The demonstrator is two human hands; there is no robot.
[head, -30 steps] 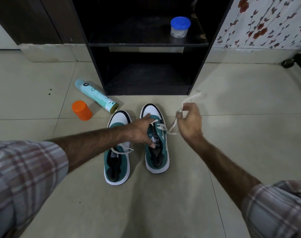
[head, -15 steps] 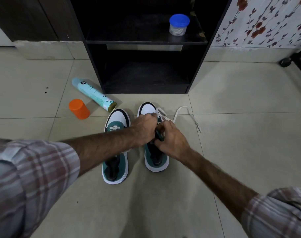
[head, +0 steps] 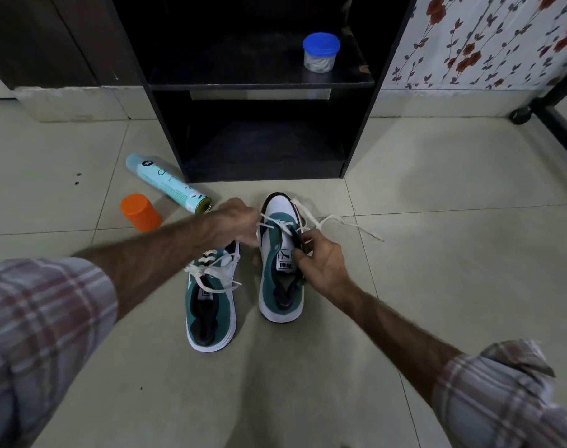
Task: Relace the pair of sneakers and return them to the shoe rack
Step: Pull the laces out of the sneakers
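Observation:
Two teal and white sneakers stand side by side on the tiled floor, toes toward the rack. The left sneaker (head: 211, 302) has loose white laces across its top. The right sneaker (head: 280, 266) is partly laced near the toe. My left hand (head: 233, 226) pinches the white lace (head: 340, 219) at that shoe's left eyelets. My right hand (head: 321, 258) grips the shoe's right edge beside the tongue. One free lace end trails right across the floor. The black shoe rack (head: 262, 88) stands just beyond the shoes.
A light blue spray can (head: 165, 182) lies on its side left of the rack, with an orange cap (head: 140, 212) beside it. A blue-lidded jar (head: 320, 52) sits on the rack's upper shelf. A black furniture leg (head: 557, 124) stands at the far right.
My right hand, which held the lace up in the air, dropped to the right sneaker and now grips its side. The lace end fell to the floor. My left hand shifted toward the toe.

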